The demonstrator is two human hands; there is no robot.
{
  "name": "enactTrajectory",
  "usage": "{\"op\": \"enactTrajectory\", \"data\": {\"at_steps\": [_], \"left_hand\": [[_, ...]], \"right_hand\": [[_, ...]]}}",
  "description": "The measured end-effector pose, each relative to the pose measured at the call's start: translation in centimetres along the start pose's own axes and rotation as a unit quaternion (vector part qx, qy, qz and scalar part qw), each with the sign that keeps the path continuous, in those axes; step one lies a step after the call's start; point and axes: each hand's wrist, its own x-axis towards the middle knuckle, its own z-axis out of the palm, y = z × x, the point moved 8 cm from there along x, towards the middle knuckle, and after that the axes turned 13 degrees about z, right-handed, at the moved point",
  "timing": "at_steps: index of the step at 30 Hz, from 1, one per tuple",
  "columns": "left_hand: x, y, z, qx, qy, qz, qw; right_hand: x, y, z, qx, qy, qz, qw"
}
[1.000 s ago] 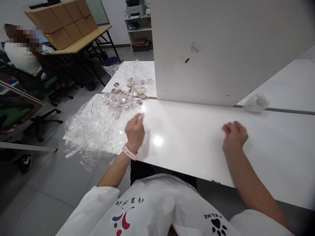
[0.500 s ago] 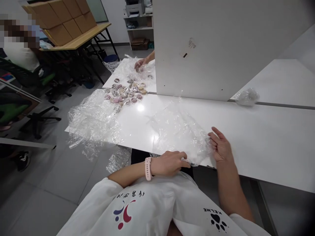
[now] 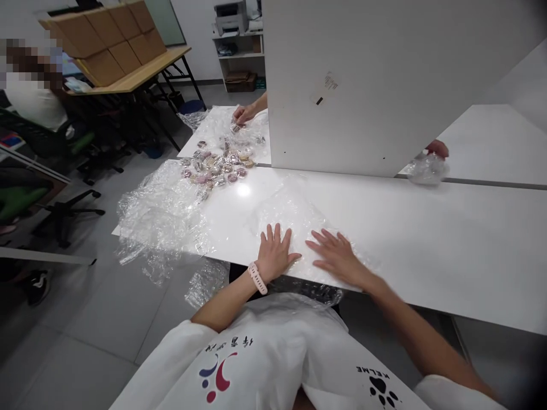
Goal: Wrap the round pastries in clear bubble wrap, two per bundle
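Note:
A clear plastic bubble-wrap sheet (image 3: 288, 205) lies in front of me at the table's near edge. Flat on its left part rests my left hand (image 3: 274, 253), fingers spread, with a pink band around the wrist. My right hand (image 3: 335, 256) lies on the sheet's right part, its fingers also stretched apart. Neither hand grips anything. Part of the clear plastic hangs below the edge by my lap. To the left is a large heap of crumpled clear wrap (image 3: 158, 213), and behind it a pile of small round colourful badge-like pieces (image 3: 217, 165).
A tall white divider (image 3: 333, 85) stands across the white table (image 3: 461, 245). Beyond it, another person's hand (image 3: 244, 114) handles wrapped pieces; a further hand (image 3: 438, 149) touches a crumpled plastic bundle (image 3: 427, 169). Cardboard boxes (image 3: 111, 37) stand on a wooden table at back left.
Both my hands have moved onto the sheet and spread flat; the right one has come left. A hand has appeared at the plastic bundle on the far right.

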Motion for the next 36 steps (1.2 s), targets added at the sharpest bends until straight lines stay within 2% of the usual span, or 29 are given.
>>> {"op": "enactTrajectory", "data": {"at_steps": [1, 2, 4, 6, 7, 8, 9, 10, 12, 15, 17, 19, 21, 24, 26, 28, 30, 33, 36], "left_hand": [[-0.8, 0.3, -0.2, -0.015, 0.003, 0.009, 1.000], [-1.4, 0.7, -0.5, -0.031, -0.001, 0.021, 0.999], [-1.4, 1.6, -1.2, -0.051, -0.021, 0.040, 0.998], [0.4, 1.5, -2.8, -0.043, -0.029, 0.039, 0.998], [1.9, 0.8, -4.2, -0.023, -0.008, 0.027, 0.999], [3.8, -0.2, -5.9, -0.004, 0.022, 0.013, 1.000], [5.7, -1.7, -8.2, 0.053, 0.086, -0.014, 0.995], [7.7, -3.3, -10.1, 0.083, 0.125, -0.032, 0.988], [11.3, -6.8, -12.8, 0.173, 0.150, -0.063, 0.971], [15.3, -12.3, -14.1, 0.289, 0.071, -0.130, 0.946], [16.6, -14.8, -14.1, 0.323, 0.021, -0.155, 0.933], [17.2, -15.8, -13.8, 0.339, -0.009, -0.162, 0.927], [17.4, -15.6, -12.9, 0.349, -0.050, -0.140, 0.925], [16.7, -14.1, -10.9, 0.359, -0.113, -0.070, 0.924], [15.8, -13.1, -10.0, 0.379, -0.124, -0.029, 0.916], [15.2, -12.8, -9.6, 0.402, -0.127, -0.016, 0.907], [15.2, -12.9, -9.9, 0.398, -0.118, -0.026, 0.909], [16.3, -12.7, -11.9, 0.358, -0.077, -0.051, 0.929], [17.4, -10.3, -14.4, 0.340, -0.006, -0.039, 0.940]], "right_hand": [[0.6, 1.7, -0.4, -0.014, -0.014, -0.006, 1.000], [1.3, 3.7, -1.7, -0.027, 0.000, 0.008, 1.000], [3.0, 6.8, -5.4, -0.052, 0.073, 0.049, 0.995], [4.3, 6.9, -8.0, -0.058, 0.133, 0.078, 0.986], [4.8, 5.9, -8.1, -0.054, 0.144, 0.080, 0.985], [5.1, 4.4, -7.5, -0.049, 0.143, 0.077, 0.986], [5.3, 2.6, -6.1, -0.041, 0.132, 0.068, 0.988], [5.4, 1.0, -4.4, -0.034, 0.118, 0.058, 0.991], [5.4, -1.6, -0.6, -0.020, 0.077, 0.028, 0.996], [5.5, -2.4, 3.2, -0.009, 0.014, -0.031, 0.999], [6.0, -1.6, 3.6, -0.008, -0.008, -0.064, 0.998], [6.5, -0.8, 3.0, -0.010, -0.016, -0.092, 0.996], [6.8, -0.6, 2.4, -0.022, -0.018, -0.111, 0.993], [7.0, -0.7, 2.3, -0.046, -0.016, -0.120, 0.992], [7.0, -0.8, 2.5, -0.056, -0.017, -0.119, 0.991], [7.0, -0.8, 2.7, -0.058, -0.018, -0.120, 0.991], [7.1, -0.6, 2.8, -0.056, -0.025, -0.121, 0.991], [7.4, -0.5, 2.8, -0.047, -0.036, -0.122, 0.991], [7.6, -0.7, 2.4, -0.032, -0.034, -0.125, 0.991]]}}
